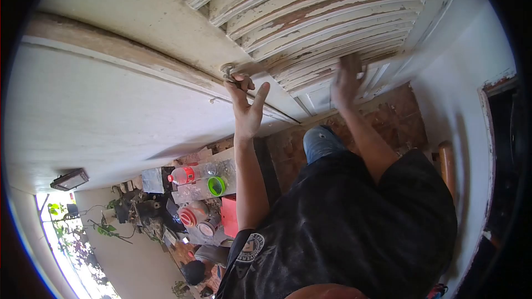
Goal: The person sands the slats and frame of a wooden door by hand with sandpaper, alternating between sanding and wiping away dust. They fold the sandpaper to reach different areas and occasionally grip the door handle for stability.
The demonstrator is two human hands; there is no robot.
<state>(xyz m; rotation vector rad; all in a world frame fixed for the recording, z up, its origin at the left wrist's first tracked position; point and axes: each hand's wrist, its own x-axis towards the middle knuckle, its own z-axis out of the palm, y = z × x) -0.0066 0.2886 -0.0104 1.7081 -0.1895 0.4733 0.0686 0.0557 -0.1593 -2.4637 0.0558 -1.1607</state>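
My left hand [247, 112] is raised to a worn metal door handle [228, 70] near the edge of a cream door. Its fingers curl at the handle, while the thumb stands apart, pointing up. Farther right, my right hand [347, 82] is smeared by motion in front of the lower slats [332, 16] of the louvred door. I cannot tell what, if anything, is in its fingers. Paint is flaking off the slats, and brown patches show through.
A white wall [127, 99] runs along the left. Behind my left arm, a plastic bottle [185, 175], a green cup [216, 186] and a red-lidded jar [191, 215] stand on a cluttered surface. Reddish tiles [396, 116] cover the floor. A person [202, 268] is low in the background.
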